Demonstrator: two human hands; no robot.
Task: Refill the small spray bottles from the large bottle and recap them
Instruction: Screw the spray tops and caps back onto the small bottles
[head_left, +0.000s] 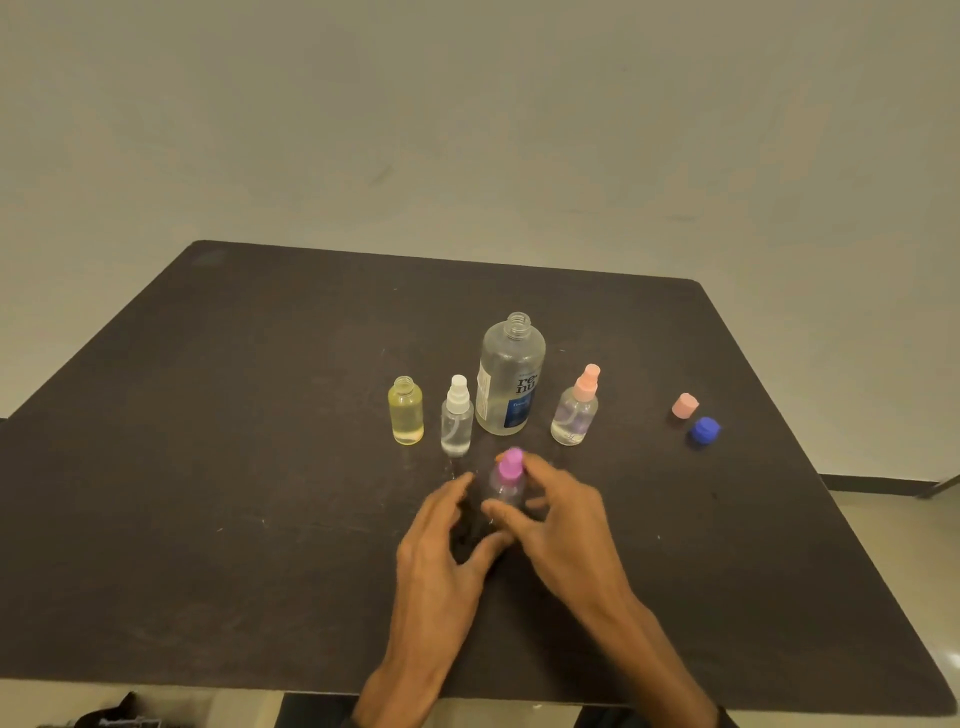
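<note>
A small clear spray bottle with a magenta sprayer top (508, 475) stands on the dark table (234, 467) near the front middle. My right hand (563, 519) curls round it, thumb in front and fingers behind. My left hand (441, 540) hovers just to its left with fingers spread; whether it touches the bottle is blurred. Behind stands the large clear bottle (511, 379), uncapped, partly filled. A white-topped spray bottle (457, 418) is on its left and a peach-topped spray bottle (575, 410) on its right.
A small uncapped bottle of yellow liquid (405, 413) stands at the left end of the row. A loose peach cap (684, 406) and a blue cap (704, 431) lie to the right. The table's right edge and pale floor are beyond.
</note>
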